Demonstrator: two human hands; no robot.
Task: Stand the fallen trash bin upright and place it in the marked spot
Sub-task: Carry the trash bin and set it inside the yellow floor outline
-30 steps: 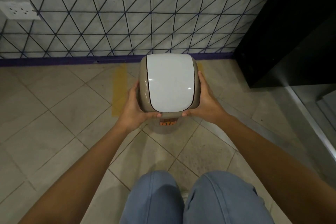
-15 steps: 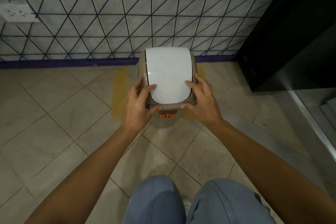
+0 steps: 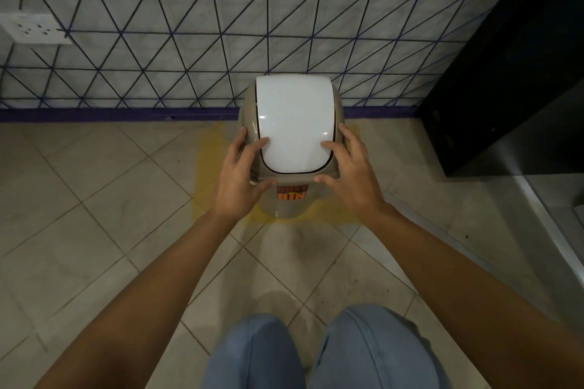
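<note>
The trash bin (image 3: pixel 294 126), beige with a white swing lid and an orange "BIN" label, stands upright on the floor against the tiled wall. It sits inside the yellow painted mark (image 3: pixel 205 167), whose edges show to its left and in front. My left hand (image 3: pixel 240 180) rests on the lid's near-left corner. On the near-right corner lies my right hand (image 3: pixel 350 177). Both hands have their fingers spread flat over the lid, thumbs at the front rim, not clasped around the bin.
A black cabinet (image 3: pixel 512 88) stands close on the right, with a metal floor strip (image 3: pixel 553 230) beside it. A white wall socket (image 3: pixel 34 28) is at the upper left. My knees in blue jeans (image 3: pixel 252 354) fill the bottom edge.
The bin moved away from me toward the wall and down onto the yellow mark. My hands shifted from clasping its sides to lying with spread fingers on the lid.
</note>
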